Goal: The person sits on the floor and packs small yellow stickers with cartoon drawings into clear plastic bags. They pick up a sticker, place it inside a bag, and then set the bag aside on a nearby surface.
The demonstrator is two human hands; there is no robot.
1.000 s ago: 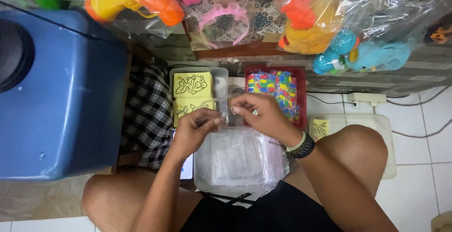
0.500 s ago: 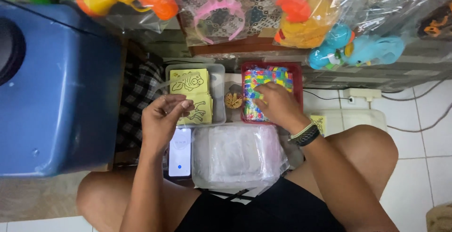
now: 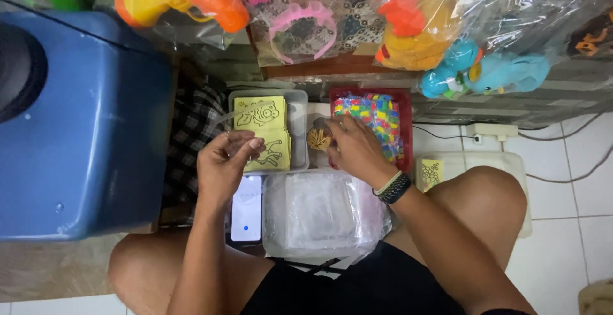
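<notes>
Nearest us, a clear tub (image 3: 319,216) of plastic bags sat between our knees, a phone (image 3: 246,207) squeezed just left of it. Our left hand (image 3: 223,165) pinched a clear bag (image 3: 220,122), its length slanting up-left. Our right hand (image 3: 354,149) curled into the red tray (image 3: 403,130) of coloured pieces; we couldn't tell its grip. Yellow cards (image 3: 262,126) filled the clear tray (image 3: 297,130) beyond.
</notes>
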